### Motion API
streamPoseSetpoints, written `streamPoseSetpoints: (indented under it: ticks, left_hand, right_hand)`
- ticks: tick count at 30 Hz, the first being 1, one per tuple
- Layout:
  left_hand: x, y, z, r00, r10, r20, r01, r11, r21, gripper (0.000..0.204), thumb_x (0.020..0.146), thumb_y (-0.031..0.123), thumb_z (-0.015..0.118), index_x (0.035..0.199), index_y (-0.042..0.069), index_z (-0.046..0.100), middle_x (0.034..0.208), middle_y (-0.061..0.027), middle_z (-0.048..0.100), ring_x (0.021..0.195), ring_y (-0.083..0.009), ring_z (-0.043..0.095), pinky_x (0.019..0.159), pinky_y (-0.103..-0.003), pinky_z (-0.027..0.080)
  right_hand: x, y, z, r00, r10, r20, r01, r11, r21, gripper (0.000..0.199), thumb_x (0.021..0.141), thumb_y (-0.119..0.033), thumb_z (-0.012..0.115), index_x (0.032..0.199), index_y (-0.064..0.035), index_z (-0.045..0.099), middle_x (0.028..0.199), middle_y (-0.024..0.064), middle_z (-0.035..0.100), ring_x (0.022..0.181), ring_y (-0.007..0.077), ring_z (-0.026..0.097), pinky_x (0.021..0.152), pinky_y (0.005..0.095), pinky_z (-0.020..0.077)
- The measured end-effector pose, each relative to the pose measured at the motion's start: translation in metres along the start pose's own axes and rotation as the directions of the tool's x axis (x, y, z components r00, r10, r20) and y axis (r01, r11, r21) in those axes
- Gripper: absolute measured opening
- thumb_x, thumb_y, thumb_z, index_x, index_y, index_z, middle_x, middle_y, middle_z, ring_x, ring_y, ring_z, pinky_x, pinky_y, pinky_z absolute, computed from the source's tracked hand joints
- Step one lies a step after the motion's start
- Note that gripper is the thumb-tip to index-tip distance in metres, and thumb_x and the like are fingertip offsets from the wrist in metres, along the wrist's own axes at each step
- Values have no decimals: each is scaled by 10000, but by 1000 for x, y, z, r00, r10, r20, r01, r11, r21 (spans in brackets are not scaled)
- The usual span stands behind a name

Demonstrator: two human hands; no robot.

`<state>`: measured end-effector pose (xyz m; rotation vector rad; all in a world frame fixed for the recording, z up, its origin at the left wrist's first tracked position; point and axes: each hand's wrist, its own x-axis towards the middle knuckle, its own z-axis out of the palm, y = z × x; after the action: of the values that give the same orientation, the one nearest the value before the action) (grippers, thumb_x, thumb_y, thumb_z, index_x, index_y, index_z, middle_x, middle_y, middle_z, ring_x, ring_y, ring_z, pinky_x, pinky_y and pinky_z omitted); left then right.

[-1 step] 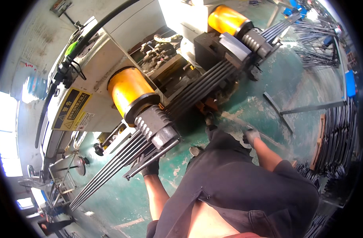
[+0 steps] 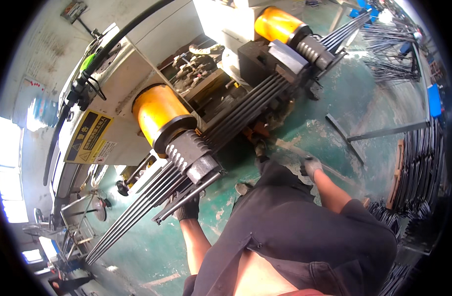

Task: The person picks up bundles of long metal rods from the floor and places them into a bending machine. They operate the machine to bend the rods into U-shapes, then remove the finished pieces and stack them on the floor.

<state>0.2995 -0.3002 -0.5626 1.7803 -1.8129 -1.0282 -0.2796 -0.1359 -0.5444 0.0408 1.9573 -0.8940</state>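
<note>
- Long metal bars (image 2: pixel 248 109), dark, several side by side: they run across in front of you, long axis from your lower left to your far upper right, passing at both ribbed blocks.
- Short metal bar (image 2: pixel 189 196): just on your side of the bundle, near your left hand, lying much along the same slant.
- Left hand (image 2: pixel 188 209), dark glove: the nearer of your two, at the bars' left stretch, below the left ribbed block; the bars lie up and to the left of it. Your fingers are partly hidden behind the short metal bar, so whether they grip or merely touch cannot be told.
- Right hand (image 2: pixel 312 166), pale grey glove: well apart from the bars, which lie up and to the left of it, over the green floor (image 2: pixel 305 132). Nothing is seen in it; how far its fingers are spread cannot be told.
- Left ribbed block (image 2: pixel 190 157), dark metal: below the left orange cylinder (image 2: pixel 162 114).
- Right ribbed block (image 2: pixel 314 51): matching, beside the right orange cylinder (image 2: pixel 279 24).
- Machine body (image 2: pixel 129 69), pale: behind the left orange cylinder.
- Stacked rods (image 2: pixel 417 170), dark: at your far right.
</note>
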Motion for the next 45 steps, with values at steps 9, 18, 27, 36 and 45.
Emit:
streamPoseSetpoints:
  ticks: [9,18,27,36,45]
  left_hand:
    - [-34,72,-57,857,-510,71,-43,-208,-977,467,1067,296,499,1404,-25,529,1420,-169,576,1333,-342,548,1115,-505,487]
    - [-70,93,-137,929,-24,-370,-360,179,-916,467,1107,405,489,1315,27,668,1290,-152,718,1213,-314,655,1040,-465,508]
    - [-70,152,-176,870,-375,-321,-289,141,-947,572,1077,526,492,1375,54,619,1357,-141,691,1277,-352,617,1071,-512,471]
    - [-66,191,-279,805,-141,-576,-520,299,-800,522,1120,311,401,1478,-48,525,1480,-250,581,1376,-399,551,1219,-535,381]
    - [-90,273,-410,457,236,-858,-181,969,170,383,1015,91,586,1384,-2,633,1304,-218,695,1159,-336,699,1005,-402,554]
  right_hand:
    - [-111,-157,71,758,-637,137,594,762,257,364,995,-269,714,1141,65,718,968,95,752,854,215,727,772,338,583]
    - [-150,-282,153,586,-679,443,-232,383,894,249,1024,-320,701,1002,-75,669,923,68,706,892,240,677,865,411,561]
    - [-119,-300,178,729,-572,376,-207,340,917,206,1066,-289,644,951,-120,619,752,-3,538,681,193,559,765,431,539]
    - [-131,-299,167,683,-611,401,-233,338,912,233,1069,-309,637,948,-113,601,740,4,513,664,197,522,755,438,533]
    - [-136,-296,170,631,-658,410,-227,350,909,245,1047,-284,675,910,-98,591,720,6,530,664,192,540,729,419,533]
